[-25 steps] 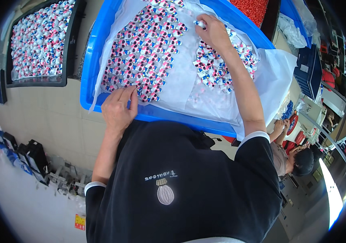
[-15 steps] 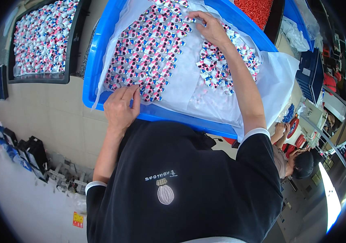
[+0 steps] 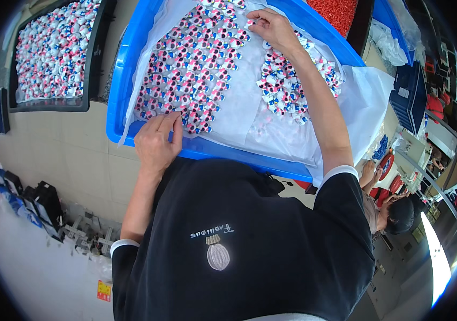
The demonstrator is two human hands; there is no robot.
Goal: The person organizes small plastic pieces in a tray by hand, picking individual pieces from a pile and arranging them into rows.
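A blue tub (image 3: 117,96) lined with a white sheet (image 3: 232,104) lies in front of me. On its left side, small pink, white and blue figurines (image 3: 191,72) with dark round patches stand in close rows. A loose heap of similar figurines (image 3: 284,91) lies to the right. My right hand (image 3: 276,31) is over the far part of the tub, its fingertips pinched on one figurine (image 3: 249,24) beside the rows' right edge. My left hand (image 3: 157,140) rests at the near rim, fingers curled together against the nearest figurines; whatever they hold is hidden.
A black tray (image 3: 86,80) full of similar figurines stands at the far left. Red pieces (image 3: 335,16) fill a container beyond the tub. Dark blue crates (image 3: 408,99) stand at the right, and a co-worker (image 3: 399,214) sits at a table with a red bowl (image 3: 387,162).
My right hand has turned slightly and drawn its fingertips nearer, and a figurine now shows between them at the rows' right edge. My left hand has hardly moved.
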